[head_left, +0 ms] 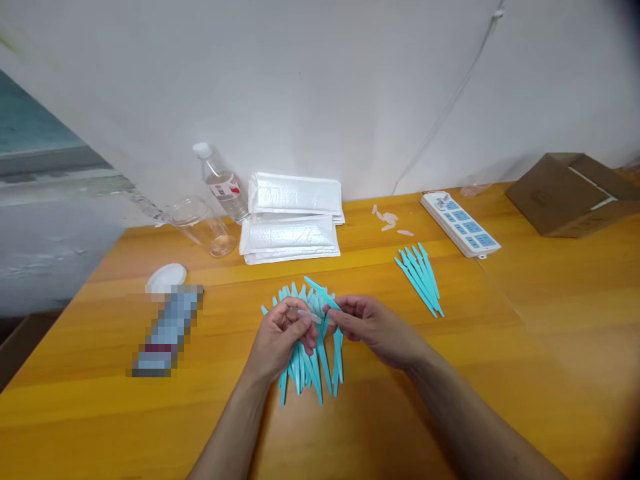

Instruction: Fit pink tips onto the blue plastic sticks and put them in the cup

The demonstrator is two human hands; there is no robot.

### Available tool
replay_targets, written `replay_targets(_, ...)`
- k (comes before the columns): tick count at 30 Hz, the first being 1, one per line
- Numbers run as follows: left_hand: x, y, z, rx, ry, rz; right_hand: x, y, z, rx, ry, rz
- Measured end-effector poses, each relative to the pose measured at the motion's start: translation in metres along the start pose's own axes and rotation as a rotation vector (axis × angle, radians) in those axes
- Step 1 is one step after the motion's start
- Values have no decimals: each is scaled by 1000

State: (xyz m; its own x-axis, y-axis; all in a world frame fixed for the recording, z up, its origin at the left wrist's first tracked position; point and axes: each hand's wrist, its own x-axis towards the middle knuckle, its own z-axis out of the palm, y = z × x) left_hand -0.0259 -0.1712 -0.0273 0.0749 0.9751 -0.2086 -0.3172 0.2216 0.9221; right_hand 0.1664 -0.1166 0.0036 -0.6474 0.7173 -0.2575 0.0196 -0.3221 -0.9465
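Note:
Between its thumb and fingers my left hand (pixel 287 333) pinches a small translucent blade cap (pixel 310 316). My right hand (pixel 373 327) is closed on a slim turquoise eyebrow razor (pixel 320 291), whose far end points up and left. The two hands are close together, with the cap and razor slightly apart. Beneath them lies a loose pile of similar turquoise razors (pixel 313 373), partly covered by the hands. A smaller group of razors (pixel 420 280) rests to the right, tapered ends toward me. Several loose translucent caps (pixel 387 219) are scattered farther back.
White padded mailers (pixel 293 237) lie near the wall. Left of them stand a plastic bottle (pixel 225 187) and a clear jar (pixel 200 227); a white lid (pixel 167 277) and a blurred-out object (pixel 167 333) lie nearer. A power strip (pixel 460 223) and cardboard box (pixel 565 197) occupy the right.

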Motion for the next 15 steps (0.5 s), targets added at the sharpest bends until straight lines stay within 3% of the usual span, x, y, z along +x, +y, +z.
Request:
replay_targets(4, 3, 1, 4, 58, 24, 33, 6, 3, 13, 101, -14, -20)
replay_targets(8, 2, 4, 9, 98, 29, 9, 8, 2, 14, 107, 38, -13)
replay_targets(12, -1, 2, 8, 82, 25, -54, 9, 4, 9, -31, 63, -49)
replay_targets(15, -1, 3, 2, 73, 94, -97, 7, 3, 3, -209, 101, -61)
